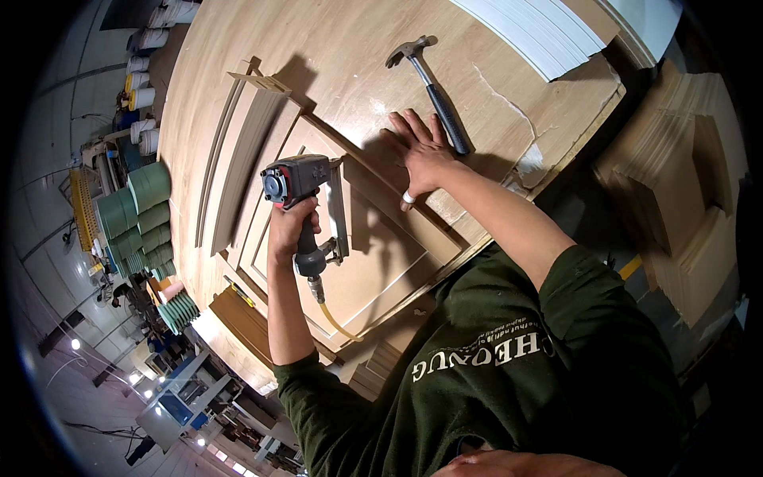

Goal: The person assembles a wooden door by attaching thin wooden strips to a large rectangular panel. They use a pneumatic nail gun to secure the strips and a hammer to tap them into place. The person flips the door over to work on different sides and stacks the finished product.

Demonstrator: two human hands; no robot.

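My left hand (292,228) is wrapped round the handle of a dark grey pneumatic nail gun (298,176), which stands over a tan framed panel (358,266). The gun's nose is at the panel's far edge; whether it touches cannot be made out. A yellow air hose (335,322) runs from the handle's base. My right hand (423,159) holds nothing, its fingers spread on the plywood tabletop and its thumb, with a white band, by the panel's brown edge strip (433,222). Just beyond these fingers lies a claw hammer (433,87) with a black grip.
Long boards (246,171) are stacked left of the panel. White sheets (532,32) lie at the far right of the plywood table (334,48). Brown board stacks (675,175) stand off its right side. Green rolls (143,211) and several buckets (143,98) are beyond the left edge.
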